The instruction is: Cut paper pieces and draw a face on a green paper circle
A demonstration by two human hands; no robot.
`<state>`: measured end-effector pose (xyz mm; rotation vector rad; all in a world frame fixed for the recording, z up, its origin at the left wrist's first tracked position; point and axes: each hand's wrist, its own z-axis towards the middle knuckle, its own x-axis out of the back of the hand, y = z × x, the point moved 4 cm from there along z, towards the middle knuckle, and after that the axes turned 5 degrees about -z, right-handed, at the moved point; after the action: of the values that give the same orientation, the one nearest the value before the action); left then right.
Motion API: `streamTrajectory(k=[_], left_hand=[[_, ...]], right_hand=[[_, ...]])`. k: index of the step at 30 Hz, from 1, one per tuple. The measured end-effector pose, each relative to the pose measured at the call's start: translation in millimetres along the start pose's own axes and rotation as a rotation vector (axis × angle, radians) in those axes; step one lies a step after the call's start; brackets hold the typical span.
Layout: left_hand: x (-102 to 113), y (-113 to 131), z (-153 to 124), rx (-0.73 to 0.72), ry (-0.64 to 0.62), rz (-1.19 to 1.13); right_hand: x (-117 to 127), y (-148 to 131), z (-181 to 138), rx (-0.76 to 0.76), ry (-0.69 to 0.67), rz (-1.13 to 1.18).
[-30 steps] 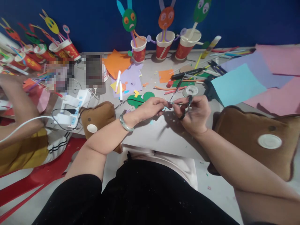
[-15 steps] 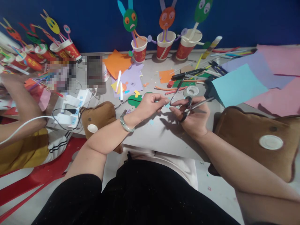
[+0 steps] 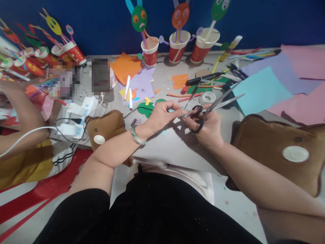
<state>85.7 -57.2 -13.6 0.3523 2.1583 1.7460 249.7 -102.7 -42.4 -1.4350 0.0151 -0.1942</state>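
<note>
My left hand is closed in a pinch on a small light-blue paper piece, mostly hidden by the fingers. Close on its right, my right hand has the scissors hooked on its fingers by the dark handles. Their blades stand apart and point away to the upper right. The right thumb and fingertips come up to the same paper; whether they grip it I cannot tell. A small light-blue scrap lies on the table below. Just beyond the fingers is a dark pen.
Paper cups with puppet figures line the blue wall. Coloured sheets and a brown cushion are at right. A tape roll lies behind the scissors. At left are a power strip, another brown cushion and another person's arm.
The scissors have turned in my right hand, and their blades now stand wider apart toward the upper right. My right fingertips have come closer to my left fingers.
</note>
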Motion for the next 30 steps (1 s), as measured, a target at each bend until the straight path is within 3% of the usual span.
streamTrajectory(k=[8, 12, 19, 23, 27, 30], left_hand=[[-3, -12, 7, 0.104, -0.016, -0.030], [-4, -8, 4, 0.025, -0.065, 0.071], [-1, 4, 6, -0.127, -0.030, 0.277], [12, 23, 11, -0.186, 0.070, 0.326], [36, 60, 10, -0.281, 0.208, 0.344], [56, 81, 11, -0.278, 0.208, 0.449]], right_hand=[[2, 3, 5, -0.049, -0.017, 0.040], [0, 5, 5, -0.077, -0.034, 0.060], [0, 11, 10, -0.053, -0.063, 0.015], [-1, 16, 14, -0.005, -0.082, 0.003], [0, 18, 16, -0.007, -0.047, -0.033], [2, 20, 19, -0.055, -0.009, -0.083]])
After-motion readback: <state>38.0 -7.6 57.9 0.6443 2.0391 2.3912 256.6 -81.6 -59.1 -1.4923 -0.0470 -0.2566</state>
